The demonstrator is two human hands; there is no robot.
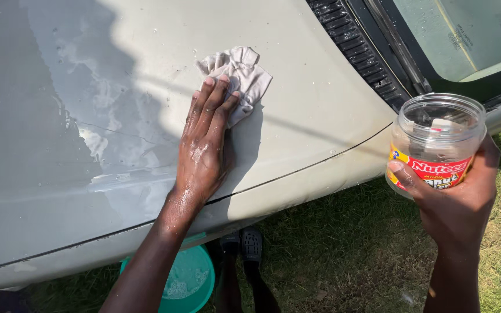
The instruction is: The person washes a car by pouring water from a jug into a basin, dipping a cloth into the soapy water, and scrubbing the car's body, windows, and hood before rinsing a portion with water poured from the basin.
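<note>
My left hand (204, 145) lies flat on a crumpled white cloth (244, 75), pressing it against the pale, wet car hood (320, 87). The fingers are spread over the cloth's lower edge and the hand is wet with suds. My right hand (459, 197) holds an open clear plastic jar (436, 139) with a red and yellow label, out past the hood's edge over the grass. The jar stands upright with no lid on it.
A teal bucket (189, 281) with soapy water stands on the grass below the hood, next to my dark shoes (244, 246). The windshield (465, 35) and black cowl with wipers (372, 52) are at the top right. Soapy streaks cover the hood's left side.
</note>
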